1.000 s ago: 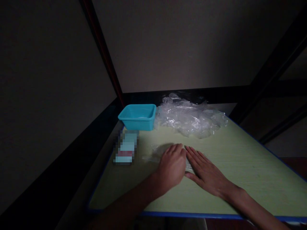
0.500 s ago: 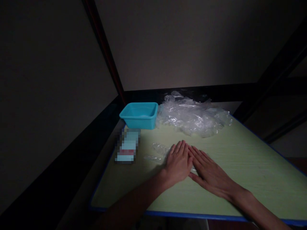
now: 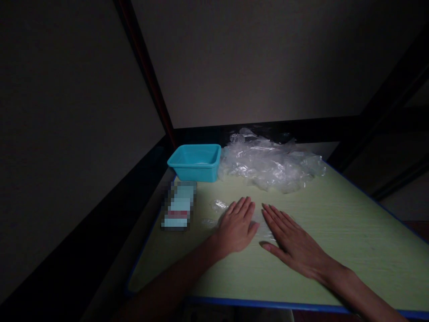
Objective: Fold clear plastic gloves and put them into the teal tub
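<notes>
Pressing thin, crinkled clear plastic (image 3: 218,206) flat: left hand (image 3: 236,226), right hand (image 3: 290,241), palms open.

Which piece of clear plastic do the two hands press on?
The small flat sheet near the front, under the left hand and right hand. The big crumpled heap beside the blue tub lies apart, untouched.
</notes>
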A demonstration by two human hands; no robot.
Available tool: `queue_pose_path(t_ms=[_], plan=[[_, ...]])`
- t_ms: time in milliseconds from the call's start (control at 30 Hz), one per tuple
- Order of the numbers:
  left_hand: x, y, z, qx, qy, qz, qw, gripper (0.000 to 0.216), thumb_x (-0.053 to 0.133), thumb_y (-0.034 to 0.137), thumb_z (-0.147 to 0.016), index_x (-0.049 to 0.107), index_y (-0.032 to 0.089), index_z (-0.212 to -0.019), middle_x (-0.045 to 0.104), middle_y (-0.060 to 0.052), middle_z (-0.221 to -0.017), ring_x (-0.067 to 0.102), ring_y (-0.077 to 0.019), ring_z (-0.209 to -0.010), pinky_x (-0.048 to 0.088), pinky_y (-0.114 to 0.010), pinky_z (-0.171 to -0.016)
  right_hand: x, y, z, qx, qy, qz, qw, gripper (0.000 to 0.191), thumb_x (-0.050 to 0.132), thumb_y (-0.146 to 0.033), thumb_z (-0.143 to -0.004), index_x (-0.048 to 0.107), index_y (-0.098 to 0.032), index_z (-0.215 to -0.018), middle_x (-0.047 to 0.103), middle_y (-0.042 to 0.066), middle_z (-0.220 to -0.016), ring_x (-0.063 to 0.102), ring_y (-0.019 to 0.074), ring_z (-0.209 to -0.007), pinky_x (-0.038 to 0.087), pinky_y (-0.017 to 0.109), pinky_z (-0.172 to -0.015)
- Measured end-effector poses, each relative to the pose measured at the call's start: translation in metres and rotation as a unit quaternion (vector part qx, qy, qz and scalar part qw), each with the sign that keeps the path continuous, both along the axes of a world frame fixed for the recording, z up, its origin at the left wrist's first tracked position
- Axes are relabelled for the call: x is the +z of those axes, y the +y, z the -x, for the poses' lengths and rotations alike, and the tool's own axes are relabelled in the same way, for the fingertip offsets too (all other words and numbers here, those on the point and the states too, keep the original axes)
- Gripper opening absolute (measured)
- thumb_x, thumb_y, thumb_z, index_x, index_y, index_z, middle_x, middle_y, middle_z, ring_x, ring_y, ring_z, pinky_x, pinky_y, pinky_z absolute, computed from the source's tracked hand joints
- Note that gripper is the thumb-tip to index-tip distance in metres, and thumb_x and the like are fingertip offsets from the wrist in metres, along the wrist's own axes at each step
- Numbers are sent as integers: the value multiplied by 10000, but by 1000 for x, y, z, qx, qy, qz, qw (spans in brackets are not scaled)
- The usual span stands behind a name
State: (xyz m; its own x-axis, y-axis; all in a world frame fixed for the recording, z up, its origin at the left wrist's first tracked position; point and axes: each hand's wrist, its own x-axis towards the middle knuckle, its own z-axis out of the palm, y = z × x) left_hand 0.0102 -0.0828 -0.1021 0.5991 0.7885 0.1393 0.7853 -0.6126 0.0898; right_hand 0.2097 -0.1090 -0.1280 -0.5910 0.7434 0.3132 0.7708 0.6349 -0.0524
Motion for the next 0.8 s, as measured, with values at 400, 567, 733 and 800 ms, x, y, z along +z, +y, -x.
queue_pose_path(t_ms=[400, 567, 733, 800], plan=[[6, 11, 43, 23, 8, 12, 1000, 499, 354, 334, -933, 362, 82, -1365, 325, -149, -1454, 253, -242, -1365, 266, -417, -1092, 1, -1, -1, -3, -6, 2, 1000, 818, 400, -555, -881, -43, -178, -1456, 176, 129, -1503, 222, 271, -1360, 304, 457, -1074], [5, 12, 47, 31, 8, 13, 999, 506, 361, 338, -933, 357, 76, -1366, 320, -151, -1457, 240, -244, -1369, 260, -417, -1094, 4, -1, -1, 1, -26, 0, 1000, 838, 403, -556, -880, -54, -148, -1453, 191, 159, -1494, 211, 279, -1362, 325, 477, -1058], [2, 13, 47, 29, 1, 8, 1000, 500, 369, 340, -932, 368, 82, -1359, 319, -148, -1458, 243, -238, -1369, 245, -411, -1103, 6, -2, -2, -1, -25, 5, 1000, 825, 397, -554, -883, -48, -157, -1453, 192, 147, -1496, 219, 274, -1361, 321, 470, -1064], [1, 13, 47, 28, 1, 4, 1000, 502, 364, 344, -933, 363, 81, -1361, 313, -148, -1461, 242, -239, -1369, 244, -412, -1104, 6, -3, -1, -2, -22, 2, 1000, 823, 396, -553, -884, -50, -159, -1453, 197, 146, -1494, 223, 273, -1359, 326, 467, -1062]])
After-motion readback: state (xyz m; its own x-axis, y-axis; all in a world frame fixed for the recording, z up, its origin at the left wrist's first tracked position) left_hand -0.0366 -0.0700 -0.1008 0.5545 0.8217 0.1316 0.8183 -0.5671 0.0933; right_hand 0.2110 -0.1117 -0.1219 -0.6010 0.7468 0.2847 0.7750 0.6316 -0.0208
